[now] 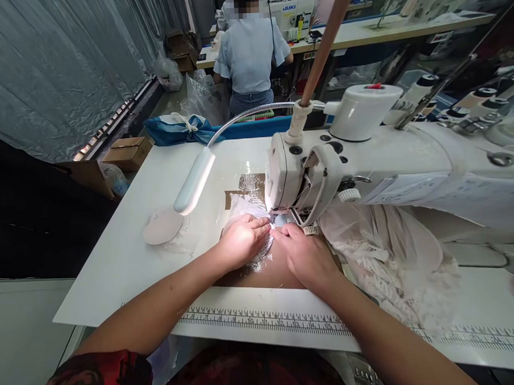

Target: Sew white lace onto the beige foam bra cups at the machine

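A white lace piece [243, 204] lies at the needle area of a white sewing machine [377, 154]. On it rests my left hand [246, 240], its fingers together and pressing the cloth near the presser foot. My right hand [307, 258] meets it from the other side, thumb and fingertips closed at the edge of the same piece. The fingertips of both hands nearly touch; what lies directly beneath them is partly hidden. Brown cardboard [280, 270] lies under the work.
A round pale fabric pad [162, 226] with lace lies to the left. Gathered lace fabric [385, 255] sits right of my right hand. A lamp [195, 180] on a bent neck hangs over the table. A ruler strip [261, 321] runs along the front edge. Ahead sits another person [250, 58].
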Motion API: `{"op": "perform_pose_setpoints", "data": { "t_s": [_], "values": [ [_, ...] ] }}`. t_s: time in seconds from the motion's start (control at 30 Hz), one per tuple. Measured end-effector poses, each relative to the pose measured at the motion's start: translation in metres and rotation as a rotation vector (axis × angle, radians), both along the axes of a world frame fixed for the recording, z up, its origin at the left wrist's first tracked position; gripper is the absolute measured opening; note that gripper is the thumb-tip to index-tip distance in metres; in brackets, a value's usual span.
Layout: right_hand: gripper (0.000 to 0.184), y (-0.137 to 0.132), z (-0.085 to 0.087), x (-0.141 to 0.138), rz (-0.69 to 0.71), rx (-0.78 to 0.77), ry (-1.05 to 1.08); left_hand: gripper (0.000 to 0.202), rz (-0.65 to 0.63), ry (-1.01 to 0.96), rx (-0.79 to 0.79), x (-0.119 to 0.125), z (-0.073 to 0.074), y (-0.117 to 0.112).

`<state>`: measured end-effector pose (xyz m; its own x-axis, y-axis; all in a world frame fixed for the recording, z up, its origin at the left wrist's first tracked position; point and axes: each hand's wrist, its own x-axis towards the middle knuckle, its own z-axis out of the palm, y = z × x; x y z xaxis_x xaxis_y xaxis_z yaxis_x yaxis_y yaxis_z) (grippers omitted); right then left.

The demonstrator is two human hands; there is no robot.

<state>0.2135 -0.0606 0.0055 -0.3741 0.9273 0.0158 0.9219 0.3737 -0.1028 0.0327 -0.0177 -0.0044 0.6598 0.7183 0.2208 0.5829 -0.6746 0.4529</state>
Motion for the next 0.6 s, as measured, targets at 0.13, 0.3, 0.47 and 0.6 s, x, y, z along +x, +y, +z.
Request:
{"op": "perform_pose_setpoints", "data": {
  "t_s": [0.13, 0.3, 0.47, 0.6],
  "values": [
    [0.048, 0.0019, -0.0016, -0.0013, -0.017, 0.010, -0.006, 0.032, -0.013, 0.041, 0.072, -0.0018, -0.0031, 0.0079],
    [0.047, 0.0011, -0.0032, -0.0012, -0.012, 0.014, -0.017, 0.032, -0.022, 0.022, 0.127, 0.0004, -0.0060, 0.0108],
    [0.048, -0.0010, -0.0043, 0.0007, 0.008, 0.031, 0.010, 0.031, 0.074, 0.071, 0.147, 0.0032, -0.0067, 0.0108],
    [0.049, -0.0028, -0.0053, 0.0008, 0.003, 0.052, 0.014, 0.035, 0.159, 0.167, 0.120, 0.0029, -0.0043, 0.0103]
  ]
}}
